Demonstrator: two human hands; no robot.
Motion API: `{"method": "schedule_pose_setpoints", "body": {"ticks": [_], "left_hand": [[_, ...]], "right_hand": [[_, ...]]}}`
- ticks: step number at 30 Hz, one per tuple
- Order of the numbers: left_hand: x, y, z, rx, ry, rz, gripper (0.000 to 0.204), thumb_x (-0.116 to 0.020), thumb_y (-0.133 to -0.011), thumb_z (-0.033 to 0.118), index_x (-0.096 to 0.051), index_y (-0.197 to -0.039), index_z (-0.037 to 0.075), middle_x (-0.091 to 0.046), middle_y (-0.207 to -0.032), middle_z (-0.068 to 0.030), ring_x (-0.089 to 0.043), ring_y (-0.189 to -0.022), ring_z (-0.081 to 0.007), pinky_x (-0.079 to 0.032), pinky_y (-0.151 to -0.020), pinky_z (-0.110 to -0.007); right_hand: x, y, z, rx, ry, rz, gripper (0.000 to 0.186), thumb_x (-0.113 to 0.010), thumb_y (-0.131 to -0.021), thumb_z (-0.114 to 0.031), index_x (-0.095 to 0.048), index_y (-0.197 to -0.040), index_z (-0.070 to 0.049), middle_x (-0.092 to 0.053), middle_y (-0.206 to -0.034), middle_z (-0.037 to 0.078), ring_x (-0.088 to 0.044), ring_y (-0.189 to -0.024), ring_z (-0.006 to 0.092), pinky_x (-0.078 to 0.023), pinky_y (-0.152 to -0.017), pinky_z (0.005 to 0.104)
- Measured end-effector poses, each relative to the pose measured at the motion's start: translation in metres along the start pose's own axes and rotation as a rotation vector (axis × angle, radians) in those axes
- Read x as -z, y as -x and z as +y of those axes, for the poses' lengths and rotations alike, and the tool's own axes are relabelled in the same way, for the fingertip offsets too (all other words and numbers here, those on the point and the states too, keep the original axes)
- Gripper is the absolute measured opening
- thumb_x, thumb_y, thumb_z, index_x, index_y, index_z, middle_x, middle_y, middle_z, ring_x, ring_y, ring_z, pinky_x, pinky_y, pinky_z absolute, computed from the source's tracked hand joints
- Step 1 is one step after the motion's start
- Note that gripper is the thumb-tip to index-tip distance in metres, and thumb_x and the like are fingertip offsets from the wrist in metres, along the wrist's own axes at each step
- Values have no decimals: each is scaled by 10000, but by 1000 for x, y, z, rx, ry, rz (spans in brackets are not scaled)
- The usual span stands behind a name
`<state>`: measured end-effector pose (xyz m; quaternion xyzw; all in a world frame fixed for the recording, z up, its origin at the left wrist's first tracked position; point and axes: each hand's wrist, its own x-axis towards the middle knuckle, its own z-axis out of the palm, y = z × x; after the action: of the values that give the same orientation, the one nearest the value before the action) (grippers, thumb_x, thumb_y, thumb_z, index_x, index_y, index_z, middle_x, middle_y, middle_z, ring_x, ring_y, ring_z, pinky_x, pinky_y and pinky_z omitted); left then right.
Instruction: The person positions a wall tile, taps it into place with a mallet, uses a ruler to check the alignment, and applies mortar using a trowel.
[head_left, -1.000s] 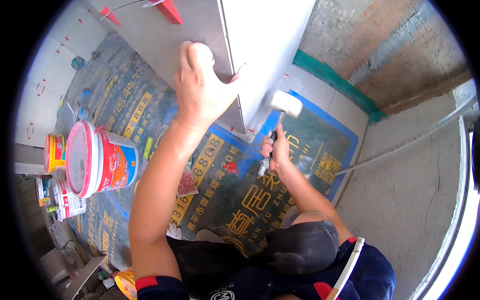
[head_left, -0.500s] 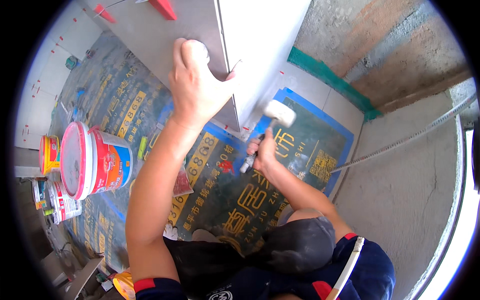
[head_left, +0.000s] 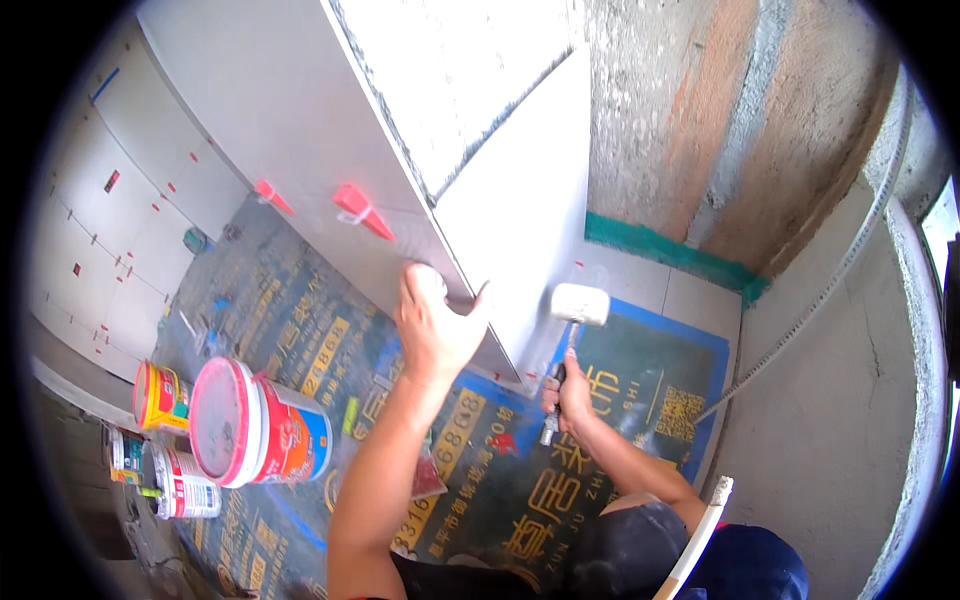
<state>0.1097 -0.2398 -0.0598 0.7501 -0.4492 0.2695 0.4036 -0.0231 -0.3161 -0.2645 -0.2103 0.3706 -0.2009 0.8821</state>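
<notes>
Off the lower corner of a pale tiled column [head_left: 525,230], just beside its side face, there's exactly one mallet [head_left: 578,308]; can't tell if it's touching. Rest of the count: two red wedges [head_left: 363,212] on the front face, four tubs [head_left: 290,440] over to the left (one big, three smaller). Mallet's got a chunky white barrel-shaped head, dark grip, silvery butt end. Right hand [head_left: 570,395] has its fingers wrapped round the handle. Left hand [head_left: 435,325] is up at the column's edge, thumb spread from the fingers, something whitish under them; can't tell whether they're gripping it.
</notes>
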Motion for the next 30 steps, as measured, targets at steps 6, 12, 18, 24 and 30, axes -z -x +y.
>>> {"method": "schedule_pose_setpoints", "body": {"ticks": [6,12,18,24,30], "left_hand": [[-17,-1,9,-11,-27,153,507,-846,-647,258,-393,-726,46,-419,-646,-86,-438,-530,-244,-380,-491,-377],[-13,1,9,24,-31,150,507,-844,-645,259,-390,-709,43,-431,-633,-87,-448,-519,-251,-387,-484,-383],[-14,1,7,16,-1,161,504,-844,-644,261,-397,-716,40,-443,-630,-89,-449,-506,-260,-388,-479,-391],[-20,-5,6,-58,11,210,496,-840,-646,262,-408,-720,30,-458,-624,-97,-474,-507,-284,-396,-486,-398],[-13,2,2,8,-18,133,481,-829,-661,254,-409,-715,26,-457,-641,-105,-492,-543,-294,-403,-503,-398]], "right_hand": [[-57,5,-57,510,-11,-52,465,-347,-969,-527,-325,-727,-132,-314,-513,0,-284,-353,116,-267,-315,295],[-69,-1,-87,450,99,-122,468,-339,-969,-527,-347,-733,-123,-349,-517,14,-311,-351,128,-287,-313,296],[-66,6,-90,513,125,-161,496,-342,-962,-547,-336,-713,-118,-329,-514,6,-312,-356,115,-291,-318,277],[-71,1,-83,627,313,-189,486,-336,-980,-506,-326,-704,-107,-333,-509,21,-295,-352,121,-289,-317,281],[-47,24,-82,361,195,-276,480,-346,-978,-505,-356,-727,-95,-339,-507,26,-322,-338,131,-290,-306,293]]}}
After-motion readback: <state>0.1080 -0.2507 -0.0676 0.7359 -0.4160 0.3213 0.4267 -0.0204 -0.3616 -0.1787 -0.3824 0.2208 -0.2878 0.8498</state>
